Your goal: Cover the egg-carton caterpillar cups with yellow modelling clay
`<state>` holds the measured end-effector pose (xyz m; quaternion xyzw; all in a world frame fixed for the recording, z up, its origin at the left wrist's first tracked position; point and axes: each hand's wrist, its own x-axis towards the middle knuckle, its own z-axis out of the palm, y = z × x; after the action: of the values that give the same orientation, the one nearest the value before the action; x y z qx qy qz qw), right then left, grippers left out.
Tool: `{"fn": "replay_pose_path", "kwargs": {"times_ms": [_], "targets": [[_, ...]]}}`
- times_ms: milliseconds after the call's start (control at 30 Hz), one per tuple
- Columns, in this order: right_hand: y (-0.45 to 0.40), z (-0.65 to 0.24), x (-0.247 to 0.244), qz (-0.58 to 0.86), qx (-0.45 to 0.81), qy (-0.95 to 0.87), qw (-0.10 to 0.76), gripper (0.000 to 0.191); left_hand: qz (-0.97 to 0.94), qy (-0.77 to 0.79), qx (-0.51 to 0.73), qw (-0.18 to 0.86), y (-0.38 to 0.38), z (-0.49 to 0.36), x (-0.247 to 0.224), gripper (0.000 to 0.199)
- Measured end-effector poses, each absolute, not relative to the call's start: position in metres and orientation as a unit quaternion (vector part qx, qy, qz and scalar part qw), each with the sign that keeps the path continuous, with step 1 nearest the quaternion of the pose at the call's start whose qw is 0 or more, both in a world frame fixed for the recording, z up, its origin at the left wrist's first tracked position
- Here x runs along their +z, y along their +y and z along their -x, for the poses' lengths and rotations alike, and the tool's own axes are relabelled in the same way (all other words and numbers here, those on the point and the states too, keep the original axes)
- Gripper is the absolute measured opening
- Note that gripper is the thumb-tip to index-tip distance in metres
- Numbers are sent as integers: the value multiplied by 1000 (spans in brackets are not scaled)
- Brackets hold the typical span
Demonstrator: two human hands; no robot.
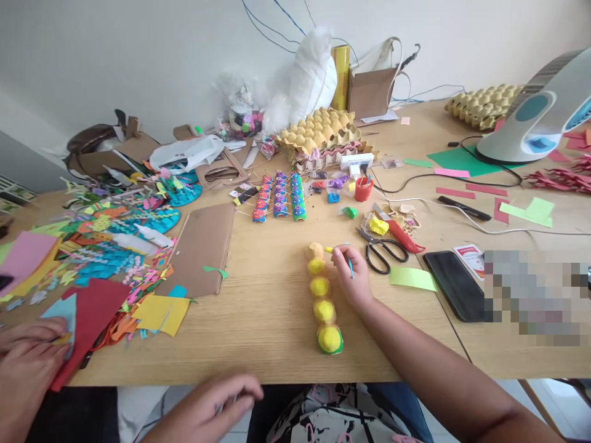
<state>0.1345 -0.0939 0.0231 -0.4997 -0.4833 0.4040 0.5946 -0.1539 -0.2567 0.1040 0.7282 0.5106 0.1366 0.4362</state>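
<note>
Many scraps (138,277) litter the table (268,307); right hand (356,284) pinches blue stick (350,269), left (220,401) gapes empty.

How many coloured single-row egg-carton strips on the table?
4: red strip, purple strip and green strip side by side mid-table; mostly yellow strip nearer, beside the right hand. More could be hidden in the clutter.

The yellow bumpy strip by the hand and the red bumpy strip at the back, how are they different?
The yellow strip has a bare tan bump at its far end; the red strip is coloured there.
The yellow strip is beside the right hand; the red strip lies farther back.
Both are rows of bumps on the table.
</note>
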Motion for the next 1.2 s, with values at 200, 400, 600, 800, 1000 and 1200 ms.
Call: {"fn": "replay_pose_path", "kwargs": {"times_ms": [200,400,600,800,1000,1200], "targets": [[-88,-139,21,494,417,-474,598,43,-718,508,319,354,-117,74,92,21],[-81,-144,16,502,439,-454,591,39,-690,516,421,283,-31,35,26,23],[-75,-146,13,520,451,-448,570,37,-735,495,408,219,-32,55,7,24],[-72,-148,14,518,463,-456,556,31,-752,471,385,255,-23,53,4,12],[-73,-149,18,532,458,-477,528,31,-748,460,403,256,-22,47,3,14],[-71,-151,17,554,425,-486,526,38,-751,408,464,234,-22,46,5,18]]}}
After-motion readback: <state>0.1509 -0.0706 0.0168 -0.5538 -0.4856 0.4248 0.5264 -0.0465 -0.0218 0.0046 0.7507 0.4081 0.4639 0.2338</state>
